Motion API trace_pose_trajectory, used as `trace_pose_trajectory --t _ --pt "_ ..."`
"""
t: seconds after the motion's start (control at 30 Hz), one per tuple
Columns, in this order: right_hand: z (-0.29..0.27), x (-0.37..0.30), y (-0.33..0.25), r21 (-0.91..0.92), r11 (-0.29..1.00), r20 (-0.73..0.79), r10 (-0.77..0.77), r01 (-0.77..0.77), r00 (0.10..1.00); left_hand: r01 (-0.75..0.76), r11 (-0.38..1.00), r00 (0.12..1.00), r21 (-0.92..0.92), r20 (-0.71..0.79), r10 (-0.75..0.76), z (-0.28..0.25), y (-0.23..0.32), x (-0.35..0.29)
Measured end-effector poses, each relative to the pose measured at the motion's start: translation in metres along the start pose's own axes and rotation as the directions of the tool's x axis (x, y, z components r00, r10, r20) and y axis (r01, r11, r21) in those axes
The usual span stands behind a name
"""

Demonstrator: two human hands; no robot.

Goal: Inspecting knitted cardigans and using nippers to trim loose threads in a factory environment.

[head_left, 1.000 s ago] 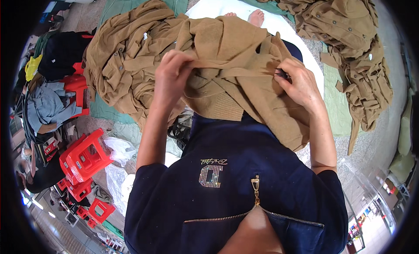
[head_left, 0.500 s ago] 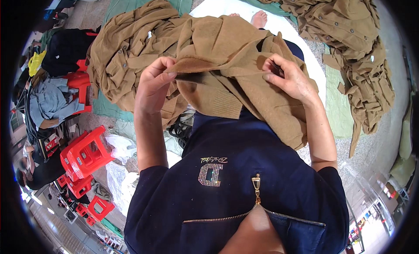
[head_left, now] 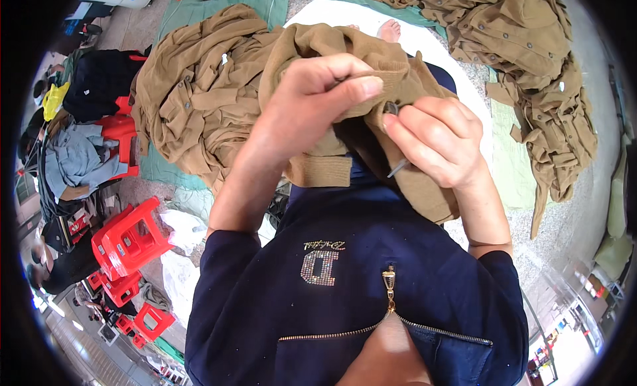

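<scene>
White sheet [head_left: 332,11]: super bright, nearly blown out
Brown knit [head_left: 424,190]: decently sharp, dark shadow in the gap beneath the left hand [head_left: 315,99]
Zip pull [head_left: 389,280]: little gold glints
Floor [head_left: 547,250], lower right: kinda washed out
Rim: black fisheye corners, everything near them bent and pretty soft

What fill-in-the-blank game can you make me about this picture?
1. The left hand pinches a knitted garment coloured ____.
2. A slim grey tip pokes out by the right hand, not the ____ one.
3. The plastic stools are ____.
4. A bare foot shows against a sheet that is ____.

Missing words: brown, left, red, white.
</scene>
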State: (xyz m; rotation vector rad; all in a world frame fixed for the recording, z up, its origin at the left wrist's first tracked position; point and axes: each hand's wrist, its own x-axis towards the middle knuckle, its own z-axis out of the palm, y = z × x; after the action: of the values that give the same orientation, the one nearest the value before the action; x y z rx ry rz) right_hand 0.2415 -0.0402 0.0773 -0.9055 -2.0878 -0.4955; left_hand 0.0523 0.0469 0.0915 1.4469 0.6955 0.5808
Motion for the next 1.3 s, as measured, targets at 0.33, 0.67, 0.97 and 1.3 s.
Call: trace_pose_trajectory --t 0.33,0.67,0.97,1.3 --pt "0.003 -0.014 -0.023 0.276 0.932 0.379 0.119 -0.235 0.918 0.007 0.996 0.945 0.086 0.324 -0.035 0.022 -0.034 0.024" --pt "0.009 -0.037 -0.019 0.181 0.908 0.107 0.364 -0.378 0.925 0.072 0.997 0.981 0.038 0.178 -0.078 0.023 -0.047 0.012" --pt "0.016 -0.036 -0.026 0.348 0.674 0.22 0.617 -0.652 0.756 -0.18 0.97 0.973 0.164 0.171 0.152 0.013 -0.045 -0.001" --pt "0.03 -0.042 -0.028 0.44 0.424 0.229 0.799 -0.792 0.555 -0.466 0.7 0.867 0.541 0.123 0.482 0.02 -0.045 -0.004"
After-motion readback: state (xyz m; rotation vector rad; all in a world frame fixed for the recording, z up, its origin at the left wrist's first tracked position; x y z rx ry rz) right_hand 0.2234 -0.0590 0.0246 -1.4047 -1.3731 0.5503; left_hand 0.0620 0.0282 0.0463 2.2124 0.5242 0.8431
